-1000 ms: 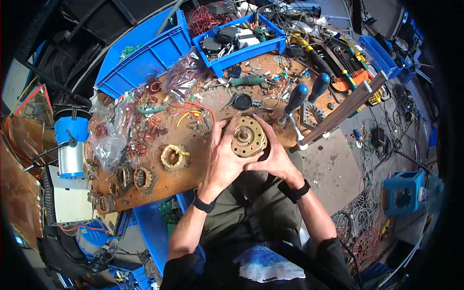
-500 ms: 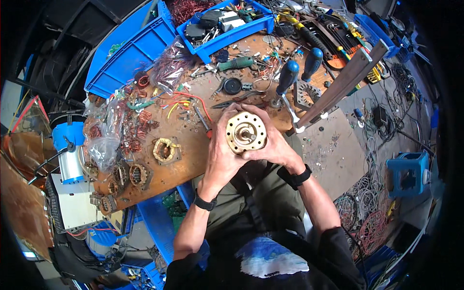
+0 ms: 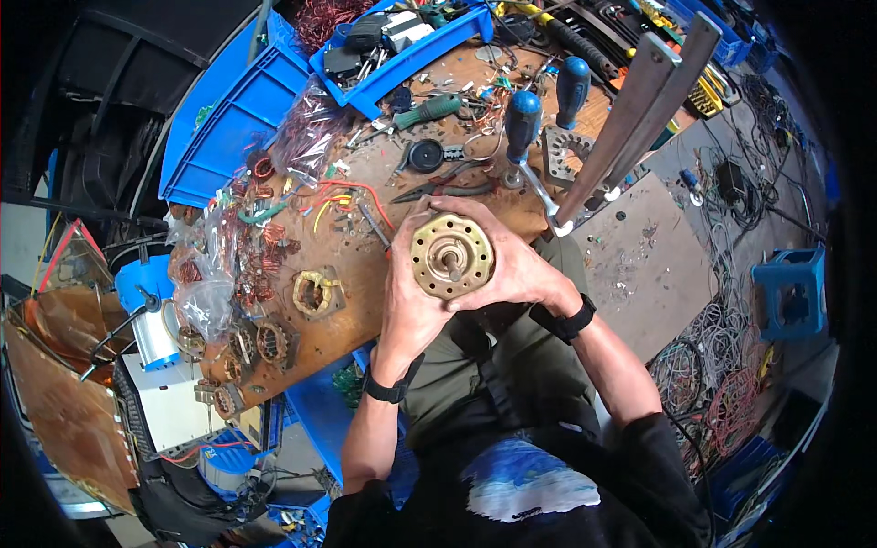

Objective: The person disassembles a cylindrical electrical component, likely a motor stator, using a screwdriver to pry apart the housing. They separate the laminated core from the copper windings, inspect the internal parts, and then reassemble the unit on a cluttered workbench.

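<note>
Both my hands are wrapped round a round, brass-coloured motor (image 3: 451,231). Its front face is turned up, with a ring of small holes and a short shaft in the middle. My left hand (image 3: 407,300) grips the left side, while my right hand (image 3: 519,267) clasps the right side and lower edge. Much of the motor's body is hidden by my palms. Just left of it, a red-handled screwdriver (image 3: 374,225) lies on the bench. Pliers (image 3: 444,188) with dark handles lie just beyond the motor.
Pry-bar jaws of a long metal lever (image 3: 630,119) rise at the right, near blue-handled tools (image 3: 523,123). Stator cores (image 3: 316,293) and copper coils lie on the wooden bench (image 3: 352,265). Blue bins (image 3: 233,119) stand behind; a blue stool (image 3: 789,294) and tangled cables are on the floor.
The whole view has shifted and turned slightly. The motor sits a little further left and lower, its face tilted a bit differently. Both hands keep their hold.
</note>
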Demonstrator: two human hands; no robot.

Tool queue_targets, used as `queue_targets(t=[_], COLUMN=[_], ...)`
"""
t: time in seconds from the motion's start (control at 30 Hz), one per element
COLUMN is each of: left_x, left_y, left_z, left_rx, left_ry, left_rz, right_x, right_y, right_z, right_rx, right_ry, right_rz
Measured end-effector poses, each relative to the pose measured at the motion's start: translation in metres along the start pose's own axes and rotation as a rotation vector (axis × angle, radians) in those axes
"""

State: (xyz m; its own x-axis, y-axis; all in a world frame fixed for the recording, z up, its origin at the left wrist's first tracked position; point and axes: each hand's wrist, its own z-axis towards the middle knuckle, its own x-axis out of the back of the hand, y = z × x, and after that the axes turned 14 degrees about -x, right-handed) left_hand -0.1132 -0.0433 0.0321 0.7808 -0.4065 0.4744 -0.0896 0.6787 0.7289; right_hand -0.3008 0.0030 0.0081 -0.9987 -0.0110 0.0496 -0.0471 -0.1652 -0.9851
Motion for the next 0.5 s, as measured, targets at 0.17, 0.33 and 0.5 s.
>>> queue_targets(t=[0.17, 0.33, 0.5], left_x=[-0.0018, -0.0044, -0.0052], left_y=[-0.0006, -0.0019, 0.0034], left_z=[-0.0023, -0.0037, -0.0018], left_rx=[0.057, 0.022, 0.026], left_ry=[0.044, 0.053, 0.028], left_rz=[-0.062, 0.028, 0.046], right_x=[0.0009, 0.0021, 0.0038], right_y=[-0.0005, 0.0034, 0.0048], right_z=[-0.0006, -0.0003, -0.001], right_rx=[0.015, 0.047, 0.027], right_ry=[0.018, 0.031, 0.023], right_rz=[0.021, -0.017, 0.015])
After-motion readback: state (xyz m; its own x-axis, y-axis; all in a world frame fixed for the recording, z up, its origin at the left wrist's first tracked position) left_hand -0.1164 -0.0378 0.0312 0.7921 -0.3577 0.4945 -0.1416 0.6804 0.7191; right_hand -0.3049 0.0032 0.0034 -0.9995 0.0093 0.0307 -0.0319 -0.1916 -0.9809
